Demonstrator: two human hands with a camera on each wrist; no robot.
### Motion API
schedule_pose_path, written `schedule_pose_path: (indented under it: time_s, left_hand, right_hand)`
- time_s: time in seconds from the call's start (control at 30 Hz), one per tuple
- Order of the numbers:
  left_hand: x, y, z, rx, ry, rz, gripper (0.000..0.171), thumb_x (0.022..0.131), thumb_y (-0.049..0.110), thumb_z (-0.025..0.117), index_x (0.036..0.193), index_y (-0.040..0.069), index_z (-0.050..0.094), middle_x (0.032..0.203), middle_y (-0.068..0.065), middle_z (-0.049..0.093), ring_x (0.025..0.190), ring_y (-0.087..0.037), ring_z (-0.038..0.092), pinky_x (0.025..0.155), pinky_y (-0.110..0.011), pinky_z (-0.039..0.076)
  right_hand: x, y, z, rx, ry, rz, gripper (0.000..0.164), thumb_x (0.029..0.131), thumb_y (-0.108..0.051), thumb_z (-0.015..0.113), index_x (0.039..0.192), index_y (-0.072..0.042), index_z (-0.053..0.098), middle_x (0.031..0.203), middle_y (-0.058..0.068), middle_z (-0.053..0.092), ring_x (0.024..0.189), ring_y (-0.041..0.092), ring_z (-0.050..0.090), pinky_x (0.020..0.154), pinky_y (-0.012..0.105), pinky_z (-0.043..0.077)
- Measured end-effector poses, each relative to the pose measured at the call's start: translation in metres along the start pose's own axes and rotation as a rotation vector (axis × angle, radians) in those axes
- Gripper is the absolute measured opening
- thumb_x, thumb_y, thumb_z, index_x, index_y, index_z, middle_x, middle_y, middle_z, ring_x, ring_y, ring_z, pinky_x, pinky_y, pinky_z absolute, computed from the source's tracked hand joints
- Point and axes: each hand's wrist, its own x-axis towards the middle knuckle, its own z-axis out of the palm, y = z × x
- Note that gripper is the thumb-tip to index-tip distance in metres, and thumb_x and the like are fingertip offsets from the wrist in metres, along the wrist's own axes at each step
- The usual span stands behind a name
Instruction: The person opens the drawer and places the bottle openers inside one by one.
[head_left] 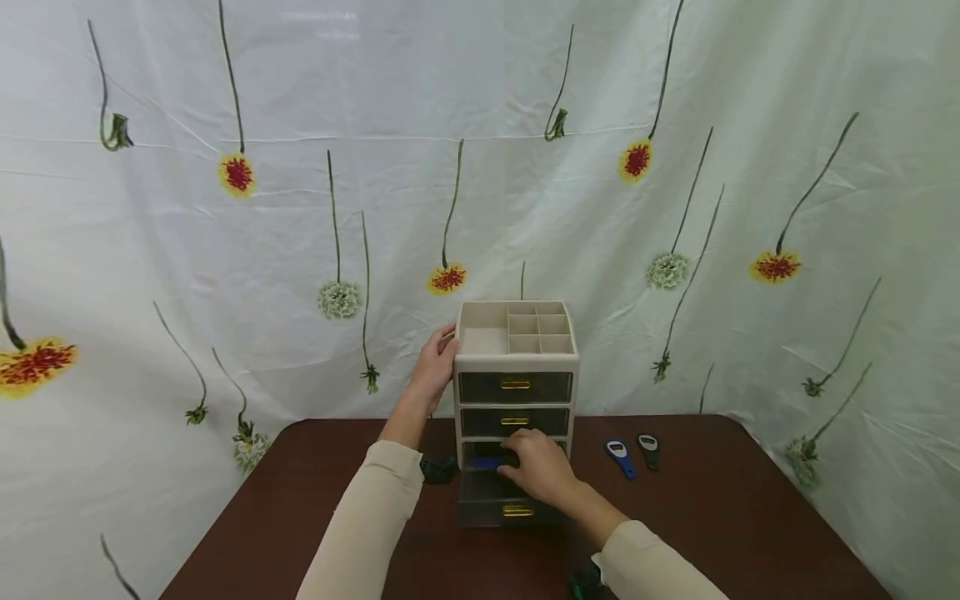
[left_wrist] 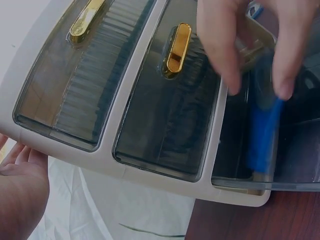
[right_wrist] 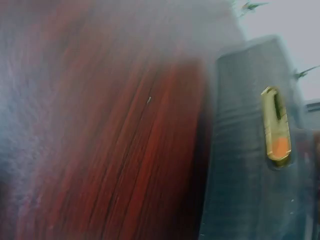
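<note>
A cream desktop drawer unit point(head_left: 517, 363) stands on the table, its lowest visible drawer point(head_left: 480, 510) pulled out. My left hand point(head_left: 435, 367) rests against the unit's upper left side; its fingers show at the side wall in the left wrist view. Over the pulled-out drawer is my right hand point(head_left: 542, 467), thumb and fingers apart and pointing down. Between them in the left wrist view is a blurred blue handheld device point(left_wrist: 262, 135) with a greyish rounded end; one fingertip overlaps its edge, the thumb is apart from it. The right wrist view shows the gold drawer handle point(right_wrist: 276, 125).
To the unit's right on the dark red-brown table point(head_left: 697, 500) lie a blue device point(head_left: 620, 458) and a black device point(head_left: 648, 451), each with a pale oval face. Two shut drawers with gold handles sit above the pulled-out one. A flower-print cloth point(head_left: 405, 200) hangs behind.
</note>
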Motion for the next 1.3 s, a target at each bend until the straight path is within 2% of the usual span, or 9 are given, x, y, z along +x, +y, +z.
schedule_pose_path:
  time_s: [0.1, 0.37, 0.6, 0.73, 0.83, 0.93, 1.03, 1.23, 1.3]
  left_hand:
    - [0.0, -0.001, 0.001, 0.007, 0.012, 0.005, 0.047, 0.114, 0.019, 0.042, 0.16, 0.011, 0.036, 0.16, -0.017, 0.037, 0.143, -0.035, 0.041, 0.114, -0.054, 0.035]
    - [0.001, 0.0, 0.0, -0.004, 0.011, 0.009, 0.047, 0.114, 0.017, 0.041, 0.16, 0.01, 0.036, 0.161, -0.019, 0.037, 0.143, -0.036, 0.04, 0.114, -0.055, 0.035]
    - [0.0, 0.003, -0.001, -0.006, -0.006, 0.002, 0.048, 0.114, 0.016, 0.041, 0.161, 0.008, 0.033, 0.162, -0.02, 0.034, 0.145, -0.038, 0.037, 0.116, -0.055, 0.033]
    - [0.001, 0.002, -0.001, -0.01, -0.012, 0.002, 0.049, 0.114, 0.016, 0.041, 0.161, 0.007, 0.033, 0.162, -0.021, 0.033, 0.145, -0.038, 0.037, 0.116, -0.056, 0.033]
    - [0.002, 0.0, -0.001, -0.002, 0.009, 0.01, 0.047, 0.113, 0.017, 0.042, 0.16, 0.009, 0.036, 0.161, -0.019, 0.037, 0.143, -0.036, 0.04, 0.114, -0.055, 0.035]
    - [0.002, 0.0, -0.002, 0.013, 0.02, 0.006, 0.047, 0.113, 0.018, 0.043, 0.159, 0.011, 0.037, 0.16, -0.017, 0.039, 0.143, -0.034, 0.041, 0.114, -0.053, 0.036]
    - [0.002, 0.001, -0.002, 0.028, 0.016, 0.002, 0.048, 0.113, 0.02, 0.043, 0.16, 0.012, 0.036, 0.161, -0.015, 0.038, 0.144, -0.033, 0.04, 0.114, -0.052, 0.036]
    - [0.002, 0.0, 0.0, 0.024, 0.002, -0.003, 0.048, 0.114, 0.02, 0.043, 0.16, 0.013, 0.035, 0.162, -0.014, 0.036, 0.144, -0.033, 0.04, 0.114, -0.052, 0.037]
    - [0.002, 0.0, -0.001, 0.018, 0.007, -0.004, 0.048, 0.114, 0.019, 0.043, 0.16, 0.012, 0.035, 0.161, -0.015, 0.037, 0.144, -0.033, 0.04, 0.114, -0.053, 0.037]
  right_hand:
    - [-0.001, 0.001, 0.004, -0.06, 0.048, 0.0, 0.036, 0.088, -0.028, 0.086, 0.117, -0.008, 0.078, 0.115, 0.009, 0.073, 0.101, 0.028, 0.069, 0.077, 0.042, 0.06]
    - [-0.007, 0.01, -0.003, 0.045, 0.074, 0.027, 0.032, 0.088, -0.023, 0.086, 0.116, -0.009, 0.078, 0.115, 0.008, 0.073, 0.102, 0.026, 0.07, 0.081, 0.045, 0.059]
    - [-0.021, 0.021, -0.015, 0.104, 0.202, 0.077, 0.024, 0.086, -0.022, 0.086, 0.108, -0.014, 0.08, 0.097, -0.002, 0.073, 0.086, 0.017, 0.068, 0.072, 0.041, 0.057]
    - [-0.029, 0.033, -0.026, 0.128, 0.257, 0.08, 0.025, 0.084, -0.019, 0.087, 0.106, -0.011, 0.079, 0.093, -0.002, 0.073, 0.081, 0.018, 0.067, 0.072, 0.042, 0.055]
    - [-0.034, 0.042, -0.037, 0.126, 0.241, 0.077, 0.027, 0.085, -0.019, 0.087, 0.109, -0.009, 0.079, 0.095, 0.001, 0.074, 0.08, 0.02, 0.066, 0.071, 0.043, 0.054]
    - [-0.039, 0.053, -0.046, 0.101, 0.224, 0.086, 0.027, 0.086, -0.019, 0.087, 0.111, -0.01, 0.079, 0.102, 0.003, 0.074, 0.087, 0.024, 0.068, 0.075, 0.047, 0.056]
    - [-0.045, 0.067, -0.054, 0.072, 0.245, 0.106, 0.028, 0.085, -0.018, 0.087, 0.111, -0.009, 0.079, 0.107, 0.005, 0.074, 0.097, 0.029, 0.069, 0.081, 0.051, 0.056]
    - [-0.054, 0.1, -0.067, 0.048, 0.304, 0.188, 0.027, 0.085, -0.015, 0.087, 0.109, -0.007, 0.078, 0.1, 0.008, 0.074, 0.086, 0.027, 0.07, 0.072, 0.05, 0.057]
    - [-0.056, 0.111, -0.071, 0.047, 0.301, 0.226, 0.028, 0.087, -0.015, 0.085, 0.112, -0.006, 0.078, 0.102, 0.01, 0.075, 0.089, 0.03, 0.07, 0.074, 0.052, 0.056]
